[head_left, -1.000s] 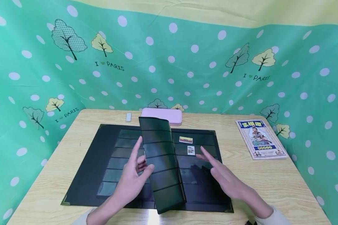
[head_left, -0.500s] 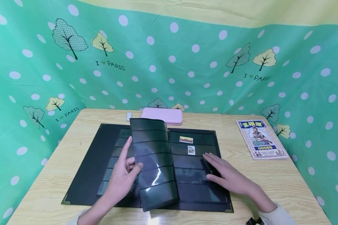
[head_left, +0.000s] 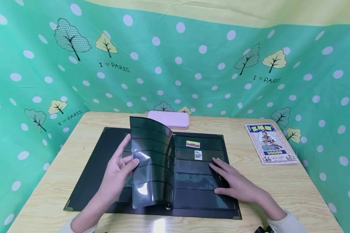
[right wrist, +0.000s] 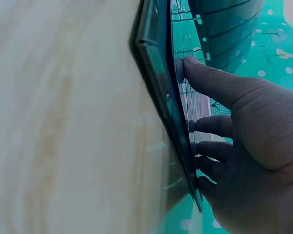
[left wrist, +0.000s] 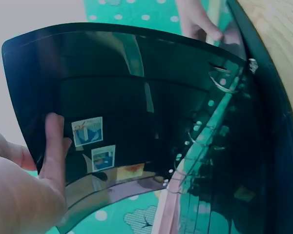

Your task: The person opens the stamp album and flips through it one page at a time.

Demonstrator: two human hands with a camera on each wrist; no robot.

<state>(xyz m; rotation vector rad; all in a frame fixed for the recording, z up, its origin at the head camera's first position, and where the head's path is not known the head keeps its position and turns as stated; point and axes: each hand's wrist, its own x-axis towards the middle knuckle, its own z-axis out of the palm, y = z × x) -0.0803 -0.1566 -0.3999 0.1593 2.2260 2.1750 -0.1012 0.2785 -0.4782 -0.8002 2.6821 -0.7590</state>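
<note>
A black stamp album (head_left: 88, 181) lies spread on the table. My left hand (head_left: 112, 176) pinches the outer edge of one raised, curved page (head_left: 151, 161), thumb on the face toward me. Stamps (left wrist: 88, 131) show on that page in the left wrist view. On the right-hand page (head_left: 196, 181), a yellow-and-red stamp (head_left: 193, 144) sits in an upper strip, with a pale upright stamp (head_left: 198, 155) just below. My right hand (head_left: 236, 183) rests on this page near its right edge, fingers spread. The right wrist view shows its fingertips (right wrist: 191, 60) touching the page.
Behind the album stand a pink case (head_left: 169, 119) and, largely hidden by the raised page, a small white object. A comic-style booklet (head_left: 271, 144) lies at the right of the wooden table (head_left: 291, 194). A green dotted cloth (head_left: 192, 71) hangs around the back and sides.
My left hand has swung the page leftward, away from the right-hand page. My right hand, earlier hovering above the right-hand page, has come down onto it.
</note>
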